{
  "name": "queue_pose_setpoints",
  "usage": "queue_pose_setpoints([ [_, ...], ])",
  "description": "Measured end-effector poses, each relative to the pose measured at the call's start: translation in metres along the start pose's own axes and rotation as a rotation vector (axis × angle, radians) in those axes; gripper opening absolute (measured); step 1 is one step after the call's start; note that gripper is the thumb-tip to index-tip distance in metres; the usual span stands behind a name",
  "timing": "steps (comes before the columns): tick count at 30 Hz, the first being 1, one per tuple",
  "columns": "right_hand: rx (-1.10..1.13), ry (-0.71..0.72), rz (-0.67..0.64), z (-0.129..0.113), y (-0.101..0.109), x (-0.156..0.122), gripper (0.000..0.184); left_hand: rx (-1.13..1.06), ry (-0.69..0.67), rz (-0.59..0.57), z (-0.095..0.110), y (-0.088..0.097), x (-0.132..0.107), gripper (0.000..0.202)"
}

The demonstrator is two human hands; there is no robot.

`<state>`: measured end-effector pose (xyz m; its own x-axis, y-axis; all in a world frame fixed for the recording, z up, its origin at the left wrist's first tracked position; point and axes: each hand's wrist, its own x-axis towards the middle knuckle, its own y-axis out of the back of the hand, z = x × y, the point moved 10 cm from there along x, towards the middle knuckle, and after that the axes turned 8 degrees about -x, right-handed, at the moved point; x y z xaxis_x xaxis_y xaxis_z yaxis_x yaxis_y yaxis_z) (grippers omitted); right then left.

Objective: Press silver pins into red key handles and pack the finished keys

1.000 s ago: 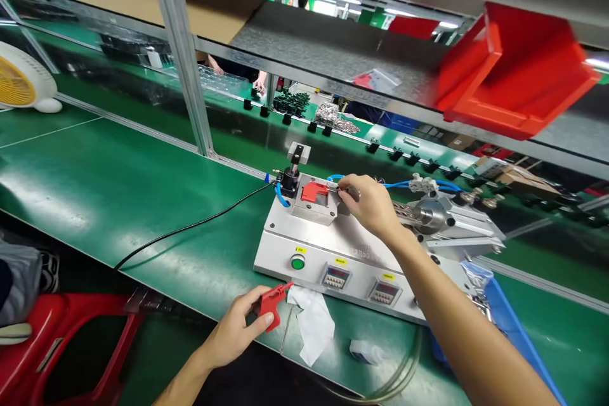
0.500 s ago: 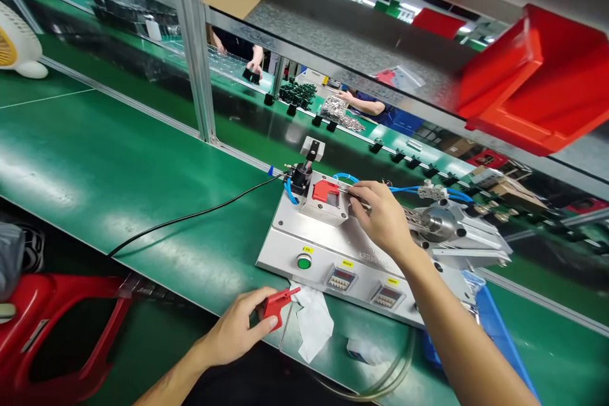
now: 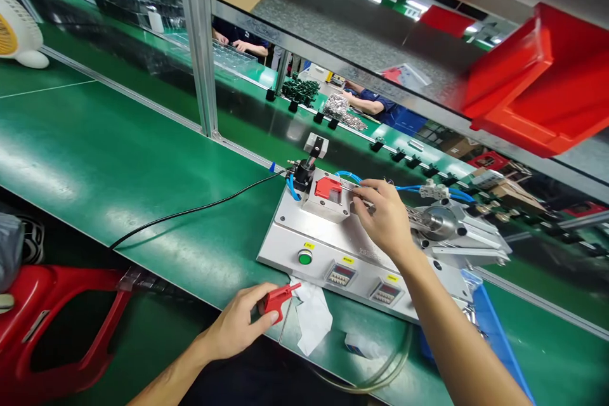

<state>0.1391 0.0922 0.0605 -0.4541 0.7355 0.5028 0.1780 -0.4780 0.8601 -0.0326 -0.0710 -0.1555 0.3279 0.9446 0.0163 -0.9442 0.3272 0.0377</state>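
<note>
My left hand [image 3: 242, 322] is closed around a red plastic part [image 3: 280, 302], shaped like a small toy pistol with a thin stem pointing right, in front of the machine's near edge. A similar red part [image 3: 327, 188] lies in the metal fixture block [image 3: 323, 208] on top of the silver bench machine [image 3: 290, 222]. At that block's right side my right hand [image 3: 383, 216] is pinched, its fingertips on a thin metal rod [image 3: 349, 188] that points toward the seated red part. The fingers hide most of the rod.
A clamp cylinder [image 3: 304, 172] with blue hoses stands behind the block. The machine front has a green button [image 3: 305, 257] and two counters. White paper [image 3: 314, 317] and a blue bin [image 3: 495, 330] lie nearby. Overhead hangs a red bin [image 3: 523, 114]. Co-workers sit across.
Both my hands stay nearly where they were, the left still on its red part and the right still at the block. The view shifts slightly. A co-worker's hand across has let go of a black piece.
</note>
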Motion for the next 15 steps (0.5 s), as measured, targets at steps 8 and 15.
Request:
queue_pose_setpoints([
  [8,0.051,0.005,-0.197,-0.028,-0.028,0.033,0.023,-0.001,0.030,0.019,-0.006,0.000,-0.001,0.028],
  [15,0.183,0.009,-0.114,-0.020,-0.015,0.053,0.010,-0.017,0.022,0.038,-0.006,0.001,-0.001,0.028],
])
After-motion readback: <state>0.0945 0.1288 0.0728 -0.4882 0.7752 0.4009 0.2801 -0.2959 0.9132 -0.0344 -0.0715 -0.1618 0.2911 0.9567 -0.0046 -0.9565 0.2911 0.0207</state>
